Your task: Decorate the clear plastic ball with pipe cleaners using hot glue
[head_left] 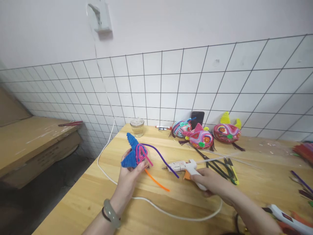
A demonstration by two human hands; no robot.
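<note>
No legible text, brand or number was recorded. Faint marks on the barrel of the white glue gun (193, 166) were too blurred to read. The dark patch on the white tool (290, 220), near right, and the far pen (163, 127) likewise yielded nothing readable.

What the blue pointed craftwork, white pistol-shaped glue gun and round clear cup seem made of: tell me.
Blue pointed craftwork: likely fuzzy chenille stems, matte; wound ridges show.
White pistol-shaped glue gun: probably plastic, smooth; opaque, moulded-looking shape.
Round clear cup: glass or plastic, apparently glossy; pale liquid shows through.
</note>
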